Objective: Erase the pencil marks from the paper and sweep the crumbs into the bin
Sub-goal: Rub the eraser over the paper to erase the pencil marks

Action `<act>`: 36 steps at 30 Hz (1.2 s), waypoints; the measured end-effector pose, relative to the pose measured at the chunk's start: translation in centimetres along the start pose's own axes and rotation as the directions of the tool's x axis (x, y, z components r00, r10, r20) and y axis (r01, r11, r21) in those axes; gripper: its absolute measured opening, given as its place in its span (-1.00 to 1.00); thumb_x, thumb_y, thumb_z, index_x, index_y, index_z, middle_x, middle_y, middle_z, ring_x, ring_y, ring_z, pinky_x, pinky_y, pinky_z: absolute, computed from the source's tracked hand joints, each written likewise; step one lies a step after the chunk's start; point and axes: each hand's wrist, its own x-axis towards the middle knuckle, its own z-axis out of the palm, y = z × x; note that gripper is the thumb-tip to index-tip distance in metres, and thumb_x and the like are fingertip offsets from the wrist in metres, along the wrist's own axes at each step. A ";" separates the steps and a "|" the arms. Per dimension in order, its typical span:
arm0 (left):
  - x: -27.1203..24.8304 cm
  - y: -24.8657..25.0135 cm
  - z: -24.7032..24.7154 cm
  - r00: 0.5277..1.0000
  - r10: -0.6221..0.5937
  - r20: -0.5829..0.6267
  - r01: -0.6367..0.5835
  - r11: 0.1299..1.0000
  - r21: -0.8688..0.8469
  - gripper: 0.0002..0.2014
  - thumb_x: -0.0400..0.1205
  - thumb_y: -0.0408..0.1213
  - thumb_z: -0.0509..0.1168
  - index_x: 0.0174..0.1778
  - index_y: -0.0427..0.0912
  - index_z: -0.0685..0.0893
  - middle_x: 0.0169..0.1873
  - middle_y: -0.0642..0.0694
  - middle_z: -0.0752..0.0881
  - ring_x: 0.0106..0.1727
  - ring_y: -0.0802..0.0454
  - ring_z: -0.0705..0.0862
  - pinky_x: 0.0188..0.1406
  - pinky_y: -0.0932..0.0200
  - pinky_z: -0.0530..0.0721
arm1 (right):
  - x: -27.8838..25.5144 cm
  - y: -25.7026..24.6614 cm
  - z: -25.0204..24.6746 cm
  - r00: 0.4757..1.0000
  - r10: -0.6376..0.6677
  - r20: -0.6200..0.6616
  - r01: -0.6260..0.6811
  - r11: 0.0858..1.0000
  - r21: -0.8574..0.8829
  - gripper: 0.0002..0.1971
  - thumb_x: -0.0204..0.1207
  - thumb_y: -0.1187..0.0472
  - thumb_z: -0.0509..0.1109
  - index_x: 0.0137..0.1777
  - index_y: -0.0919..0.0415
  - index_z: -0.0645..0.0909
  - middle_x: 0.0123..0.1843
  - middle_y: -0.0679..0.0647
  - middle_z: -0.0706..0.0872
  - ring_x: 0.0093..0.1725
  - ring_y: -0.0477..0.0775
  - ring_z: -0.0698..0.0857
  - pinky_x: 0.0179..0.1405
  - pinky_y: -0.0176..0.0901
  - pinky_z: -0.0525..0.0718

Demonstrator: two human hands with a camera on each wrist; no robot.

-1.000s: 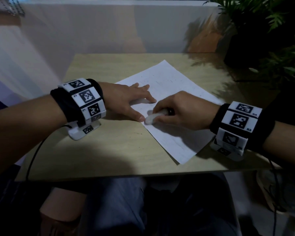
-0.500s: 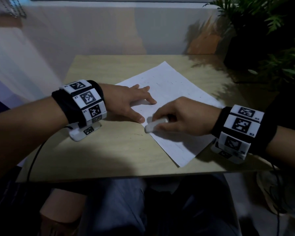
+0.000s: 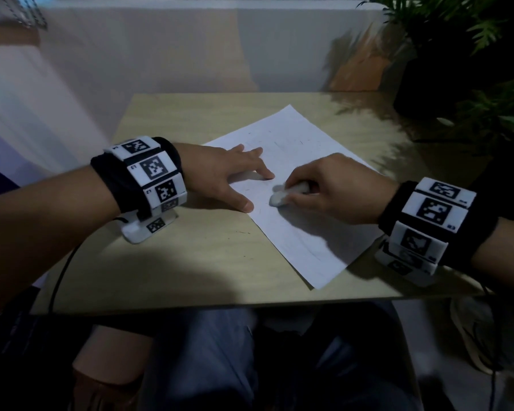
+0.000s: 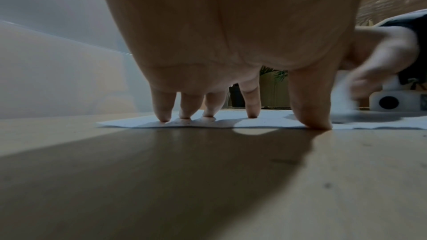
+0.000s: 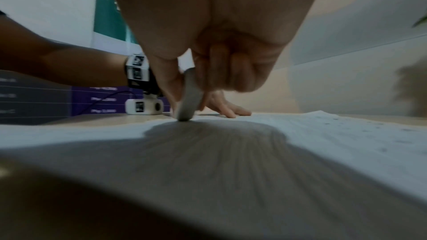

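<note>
A white sheet of paper [image 3: 294, 226] lies slanted on the wooden table [image 3: 196, 262], with faint pencil marks [image 3: 291, 140] on its far half. My left hand [image 3: 235, 179] presses down on the sheet's left edge with spread, straight fingers [image 4: 251, 105]. My right hand [image 3: 330, 191] pinches a white eraser [image 3: 279, 197] between thumb and fingers, its tip on the paper just right of my left thumb. In the right wrist view the eraser [image 5: 189, 98] stands nearly upright on the paper [image 5: 323, 134]. No bin is in view.
A potted plant [image 3: 469, 54] stands at the table's far right corner. A pale wall [image 3: 190, 48] runs behind the table. Small dark crumbs [image 3: 241, 232] lie on the wood left of the sheet. My knees sit below the near table edge.
My right hand has slid the eraser back and forth over the same spot near the sheet's left edge, ending slightly farther up the paper. My left hand stays pressed in place.
</note>
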 end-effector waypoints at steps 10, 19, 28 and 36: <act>-0.1 0.2 -0.2 1.000 -0.002 0.014 0.001 1.000 0.015 -0.22 0.53 0.32 0.37 0.66 0.46 0.19 0.78 0.18 -0.21 0.78 0.08 -0.25 0.77 -0.09 -0.06 | -0.5 0.3 -0.1 0.999 -0.033 0.034 0.032 0.999 0.012 -0.44 0.44 -0.42 0.24 0.05 0.01 0.76 -0.23 -0.06 0.76 -0.22 -0.05 0.66 -0.11 0.00 0.66; -0.2 0.3 -0.3 0.998 0.025 -0.065 -0.019 0.996 0.090 -0.33 0.71 0.14 0.29 0.70 0.43 0.13 0.77 0.12 -0.26 0.79 0.01 -0.24 0.77 -0.12 -0.07 | 0.0 0.9 -0.1 0.998 -0.012 -0.063 0.010 1.000 -0.022 -0.72 0.58 -0.20 0.38 0.04 -0.02 0.72 -0.28 -0.12 0.71 -0.22 -0.02 0.65 -0.27 -0.12 0.52; 0.1 -0.2 0.2 0.998 0.068 -0.015 -0.067 0.997 0.038 -0.41 0.70 0.20 0.29 0.60 0.63 0.22 0.74 0.36 -0.13 0.76 0.26 -0.16 0.78 -0.06 -0.04 | 0.3 0.8 -0.4 0.999 0.038 0.016 -0.038 0.999 0.000 -0.66 0.50 -0.31 0.38 -0.01 -0.06 0.66 -0.34 -0.14 0.65 -0.30 -0.17 0.60 -0.30 -0.15 0.50; 0.2 -0.3 0.0 0.998 0.063 0.021 -0.064 0.997 0.043 -0.42 0.81 -0.07 0.19 0.67 0.53 0.17 0.74 0.35 -0.17 0.76 0.24 -0.21 0.78 -0.09 0.00 | 0.3 -0.4 -0.1 0.994 -0.045 0.104 0.035 0.995 0.095 -0.65 0.47 -0.28 0.41 -0.03 -0.01 0.67 -0.40 -0.17 0.61 -0.34 -0.16 0.60 -0.31 -0.28 0.48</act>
